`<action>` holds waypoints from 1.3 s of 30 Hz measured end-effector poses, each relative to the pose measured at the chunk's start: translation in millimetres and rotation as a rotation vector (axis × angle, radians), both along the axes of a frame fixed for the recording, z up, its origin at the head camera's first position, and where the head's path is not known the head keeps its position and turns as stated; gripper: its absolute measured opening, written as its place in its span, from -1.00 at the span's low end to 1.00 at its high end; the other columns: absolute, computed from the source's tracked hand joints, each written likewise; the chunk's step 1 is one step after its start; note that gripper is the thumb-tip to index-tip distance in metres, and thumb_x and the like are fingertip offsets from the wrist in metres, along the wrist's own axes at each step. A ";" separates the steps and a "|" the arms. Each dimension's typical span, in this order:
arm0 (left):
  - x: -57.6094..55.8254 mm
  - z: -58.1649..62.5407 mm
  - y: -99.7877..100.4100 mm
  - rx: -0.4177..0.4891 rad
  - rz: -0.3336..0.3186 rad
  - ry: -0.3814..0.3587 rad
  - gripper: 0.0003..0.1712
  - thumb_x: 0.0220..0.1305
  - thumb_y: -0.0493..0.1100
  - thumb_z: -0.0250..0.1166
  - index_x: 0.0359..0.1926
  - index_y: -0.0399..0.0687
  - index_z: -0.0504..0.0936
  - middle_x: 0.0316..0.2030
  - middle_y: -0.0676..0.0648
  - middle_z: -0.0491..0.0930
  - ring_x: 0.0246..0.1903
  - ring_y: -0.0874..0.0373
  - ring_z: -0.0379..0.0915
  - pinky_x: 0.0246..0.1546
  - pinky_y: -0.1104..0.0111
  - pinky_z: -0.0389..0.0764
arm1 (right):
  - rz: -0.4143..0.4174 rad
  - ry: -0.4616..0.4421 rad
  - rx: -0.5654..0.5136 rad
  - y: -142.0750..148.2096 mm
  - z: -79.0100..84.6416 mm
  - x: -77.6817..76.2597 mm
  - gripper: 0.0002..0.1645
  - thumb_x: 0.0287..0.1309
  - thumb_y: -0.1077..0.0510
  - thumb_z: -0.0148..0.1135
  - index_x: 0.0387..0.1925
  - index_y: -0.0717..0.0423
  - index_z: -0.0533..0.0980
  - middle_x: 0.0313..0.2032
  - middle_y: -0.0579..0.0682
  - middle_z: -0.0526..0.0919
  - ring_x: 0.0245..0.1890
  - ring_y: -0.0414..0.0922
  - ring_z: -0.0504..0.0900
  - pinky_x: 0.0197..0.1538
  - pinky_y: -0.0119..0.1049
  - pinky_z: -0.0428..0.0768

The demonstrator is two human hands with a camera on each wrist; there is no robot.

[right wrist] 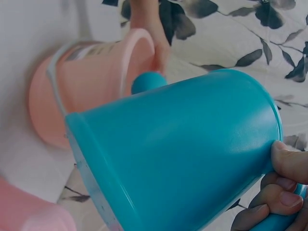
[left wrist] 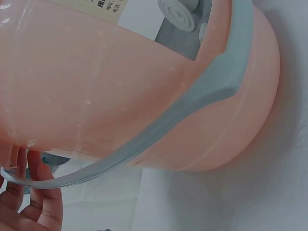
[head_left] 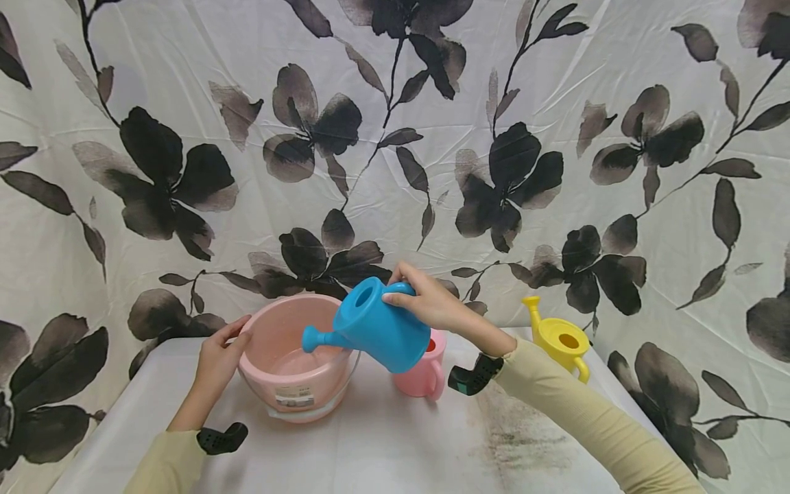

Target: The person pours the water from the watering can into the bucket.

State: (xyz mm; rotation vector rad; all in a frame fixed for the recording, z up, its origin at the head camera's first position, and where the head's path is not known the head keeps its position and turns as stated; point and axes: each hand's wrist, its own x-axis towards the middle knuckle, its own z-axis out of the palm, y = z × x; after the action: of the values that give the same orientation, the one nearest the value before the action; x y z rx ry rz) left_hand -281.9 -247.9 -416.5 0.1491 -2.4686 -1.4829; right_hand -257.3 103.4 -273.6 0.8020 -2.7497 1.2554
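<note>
Blue watering can [head_left: 385,333]: found just below the centre of the head view, held raised and tilted, its spout directed to the left of the frame. Remaining items are listed by size.

The backdrop [head_left: 432,226], pale cloth printed with dark flowers and leaves, is spread across the upper part of the frame. Below it, the table [head_left: 382,446] is covered in white; a dark, smudged patch [head_left: 527,439] is noted at lower right. The pink bucket [head_left: 259,367] is stood left of centre — its opening overlapped by the tip of the blue spout. A grey bail handle [left wrist: 159,127] is hung across its side.

At right, a yellow watering can [head_left: 549,337] is stood upright near the table's edge. A pink handled vessel [head_left: 415,384] is placed below centre, partly hidden behind the blue can.

The blue can's handle is gripped by the right hand [head_left: 426,300], pinched between thumb and bent fingers. The left hand [head_left: 219,357] is set against the bucket's left side at the rim; its fingers are seen slightly bent and parted — whether the rim is pinched cannot be told. A black device [head_left: 222,439] is worn at the left wrist, another at the right. A printed label [head_left: 294,396] is fixed to the bucket's front.
</note>
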 end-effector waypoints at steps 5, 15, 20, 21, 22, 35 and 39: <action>-0.1 -0.3 -0.4 0.005 0.001 -0.001 -0.44 0.46 0.00 -0.06 0.36 -0.18 0.33 0.23 -0.34 0.40 0.11 -0.14 0.40 -0.35 0.80 0.33 | -0.004 0.007 0.017 -0.3 -0.6 -0.1 -0.84 0.31 0.14 0.14 -0.19 0.11 0.37 -0.19 0.12 0.54 -0.12 0.04 0.54 -0.07 -0.10 0.51; -0.6 0.8 0.2 -0.011 0.008 -0.013 -0.44 0.45 0.01 -0.05 0.36 -0.15 0.34 0.21 -0.31 0.42 0.00 -0.01 0.45 -0.35 0.77 0.39 | -0.004 0.016 0.022 -0.5 -0.6 -0.5 -0.84 0.31 0.14 0.14 -0.20 0.12 0.37 -0.16 0.14 0.55 -0.11 0.05 0.56 -0.06 -0.07 0.54; -0.1 1.2 -0.3 0.004 -0.004 -0.017 -0.43 0.46 0.02 -0.06 0.37 -0.15 0.32 0.24 -0.33 0.39 0.09 -0.15 0.43 -0.35 0.80 0.35 | 0.003 0.014 0.012 -0.9 -0.3 -0.4 -0.84 0.30 0.14 0.14 -0.20 0.12 0.37 -0.19 0.13 0.54 -0.12 0.05 0.55 -0.07 -0.09 0.53; 0.0 1.2 -0.5 0.005 -0.006 -0.016 -0.43 0.46 0.02 -0.07 0.37 -0.16 0.32 0.24 -0.34 0.38 0.11 -0.17 0.42 -0.35 0.80 0.34 | 0.003 0.013 0.010 -1.0 -0.3 -0.5 -0.84 0.30 0.14 0.15 -0.20 0.13 0.37 -0.20 0.13 0.54 -0.12 0.05 0.55 -0.07 -0.09 0.53; 0.1 1.1 -0.6 0.006 -0.007 -0.015 -0.43 0.46 0.02 -0.07 0.37 -0.16 0.31 0.24 -0.34 0.38 0.12 -0.18 0.41 -0.35 0.81 0.33 | 0.003 0.011 0.008 -1.2 -0.3 -0.6 -0.84 0.30 0.14 0.15 -0.20 0.13 0.37 -0.19 0.13 0.54 -0.12 0.05 0.55 -0.07 -0.09 0.53; 0.0 0.5 -0.4 -0.013 -0.005 0.001 -0.44 0.46 0.01 -0.06 0.36 -0.17 0.33 0.22 -0.33 0.41 0.05 -0.09 0.43 -0.34 0.78 0.38 | -0.004 0.018 0.015 -1.9 -1.6 -1.8 -0.84 0.31 0.14 0.14 -0.20 0.12 0.37 -0.15 0.15 0.55 -0.10 0.06 0.56 -0.05 -0.05 0.55; 0.1 0.2 -0.5 0.002 -0.010 -0.001 -0.43 0.46 0.01 -0.06 0.36 -0.17 0.32 0.23 -0.34 0.39 0.11 -0.16 0.41 -0.34 0.80 0.35 | -0.004 0.024 0.021 -2.2 -2.4 -2.3 -0.83 0.30 0.14 0.15 -0.19 0.12 0.37 -0.14 0.15 0.56 -0.09 0.07 0.57 -0.04 -0.03 0.56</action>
State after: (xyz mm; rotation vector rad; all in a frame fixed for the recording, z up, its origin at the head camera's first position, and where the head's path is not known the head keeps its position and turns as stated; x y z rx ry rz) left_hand -281.8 -248.4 -416.3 0.1381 -2.4716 -1.4902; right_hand -259.6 101.2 -276.0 0.8069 -2.7487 1.2098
